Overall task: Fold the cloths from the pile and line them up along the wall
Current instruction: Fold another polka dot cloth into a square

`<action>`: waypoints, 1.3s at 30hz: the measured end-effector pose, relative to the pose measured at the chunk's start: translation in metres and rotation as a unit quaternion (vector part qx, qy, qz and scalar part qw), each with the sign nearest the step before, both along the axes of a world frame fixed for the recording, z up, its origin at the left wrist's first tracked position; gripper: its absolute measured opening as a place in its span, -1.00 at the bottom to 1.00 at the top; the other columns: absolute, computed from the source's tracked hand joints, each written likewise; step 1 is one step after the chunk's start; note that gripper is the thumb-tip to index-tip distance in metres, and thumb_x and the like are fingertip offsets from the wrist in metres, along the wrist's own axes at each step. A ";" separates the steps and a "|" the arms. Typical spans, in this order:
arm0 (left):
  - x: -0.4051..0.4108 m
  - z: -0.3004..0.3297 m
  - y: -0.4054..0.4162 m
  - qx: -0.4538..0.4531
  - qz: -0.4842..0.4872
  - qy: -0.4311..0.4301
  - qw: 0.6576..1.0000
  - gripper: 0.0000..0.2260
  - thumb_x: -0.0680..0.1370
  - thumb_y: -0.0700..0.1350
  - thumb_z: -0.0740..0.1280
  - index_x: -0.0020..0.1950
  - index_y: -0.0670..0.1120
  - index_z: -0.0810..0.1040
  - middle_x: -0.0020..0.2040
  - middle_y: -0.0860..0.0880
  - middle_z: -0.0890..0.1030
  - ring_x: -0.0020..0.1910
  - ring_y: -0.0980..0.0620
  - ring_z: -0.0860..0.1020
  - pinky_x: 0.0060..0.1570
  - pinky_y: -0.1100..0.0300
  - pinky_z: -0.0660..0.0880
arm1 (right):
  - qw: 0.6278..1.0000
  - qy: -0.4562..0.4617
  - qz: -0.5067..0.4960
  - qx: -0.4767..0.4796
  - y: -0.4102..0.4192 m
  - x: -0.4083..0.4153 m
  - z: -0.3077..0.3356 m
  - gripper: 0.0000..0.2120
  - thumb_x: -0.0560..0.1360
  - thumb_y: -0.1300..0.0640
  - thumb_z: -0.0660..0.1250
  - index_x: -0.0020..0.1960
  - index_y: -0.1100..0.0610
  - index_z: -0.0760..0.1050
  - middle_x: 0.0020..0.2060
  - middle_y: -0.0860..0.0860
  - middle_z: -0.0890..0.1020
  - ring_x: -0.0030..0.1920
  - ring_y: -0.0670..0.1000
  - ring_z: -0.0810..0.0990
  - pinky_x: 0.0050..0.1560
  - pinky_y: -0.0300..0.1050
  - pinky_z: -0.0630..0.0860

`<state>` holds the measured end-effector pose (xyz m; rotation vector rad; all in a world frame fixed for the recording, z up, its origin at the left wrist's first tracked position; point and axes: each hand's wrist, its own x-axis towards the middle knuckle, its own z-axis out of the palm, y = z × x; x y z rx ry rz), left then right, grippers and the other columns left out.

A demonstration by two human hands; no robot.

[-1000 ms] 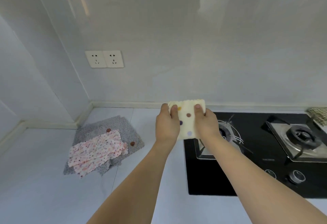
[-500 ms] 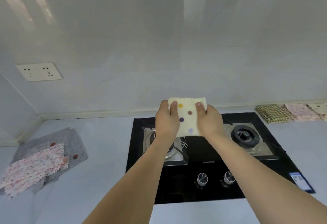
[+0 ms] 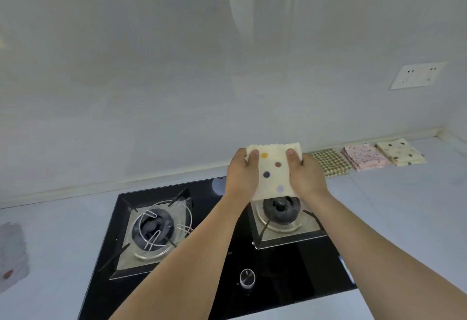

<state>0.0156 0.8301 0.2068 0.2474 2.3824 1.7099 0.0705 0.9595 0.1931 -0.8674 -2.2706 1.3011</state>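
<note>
Pinching both hands (image 3: pixel 274 177), soft square cream cloth (image 3: pixel 274 168), scalloped edge, coloured dots

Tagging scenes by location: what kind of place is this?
Most likely a home kitchen counter. A black two-burner gas hob with a control knob is set into the pale worktop, and a wall socket sits above folded cloths lined along the wall.

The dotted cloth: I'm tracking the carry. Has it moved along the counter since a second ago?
Yes. The dotted cloth moved rightward: from the stove's left edge to over its right burner.
</note>
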 end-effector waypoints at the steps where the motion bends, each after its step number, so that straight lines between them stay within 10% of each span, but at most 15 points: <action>1: 0.000 -0.001 0.020 0.001 -0.010 -0.021 1.000 -0.75 0.62 0.02 0.15 -0.01 -0.16 0.44 -0.10 -0.13 0.55 -0.19 -0.04 0.49 -0.21 0.11 0.45 | 1.000 -0.003 -0.001 -0.001 0.023 0.004 -0.003 -0.54 0.62 -0.18 0.06 0.02 0.19 0.51 -0.13 0.05 0.59 -0.15 0.05 0.56 -0.28 -0.14 0.36; 11: 0.013 -0.010 0.183 0.020 -0.034 -0.126 0.991 -0.87 0.58 -0.15 0.27 -0.16 -0.13 0.44 -0.27 -0.03 0.55 -0.37 -0.02 0.51 -0.54 0.27 0.45 | 0.971 -0.074 0.017 -0.226 0.211 0.041 -0.013 -0.63 0.61 -0.10 0.11 0.13 0.14 0.53 0.04 0.09 0.64 0.03 0.10 0.61 0.18 0.08 0.52; 18: 0.002 -0.049 0.292 0.002 -0.062 -0.183 0.981 -0.91 0.56 -0.17 0.30 -0.12 -0.14 0.52 -0.27 -0.05 0.57 -0.28 -0.09 0.55 -0.39 0.11 0.60 | 0.903 -0.028 0.004 -0.429 0.304 0.070 -0.048 -0.65 0.50 0.26 0.15 0.25 0.15 0.49 0.14 0.12 0.61 0.06 0.12 0.58 -0.09 -0.01 0.52; 26: -0.026 -0.082 0.459 0.002 -0.059 -0.230 0.971 -0.85 0.55 -0.23 0.30 -0.22 -0.11 0.50 -0.24 -0.15 0.60 -0.28 -0.15 0.60 -0.17 -0.14 0.63 | 0.905 -0.002 -0.099 -0.414 0.478 0.038 -0.092 -0.64 0.56 0.37 0.19 0.35 0.21 0.38 0.22 0.15 0.53 0.13 0.12 0.58 -0.13 -0.05 0.56; 39: -0.088 -0.158 0.628 -0.063 -0.058 -0.212 0.974 -0.89 0.55 -0.26 0.27 -0.15 -0.16 0.54 -0.34 -0.09 0.59 -0.44 -0.08 0.54 -0.27 -0.02 0.65 | 0.956 -0.073 -0.125 -0.254 0.629 -0.021 -0.152 -0.67 0.50 0.36 0.15 0.20 0.13 0.46 0.01 0.05 0.53 0.03 0.10 0.55 0.09 0.11 0.59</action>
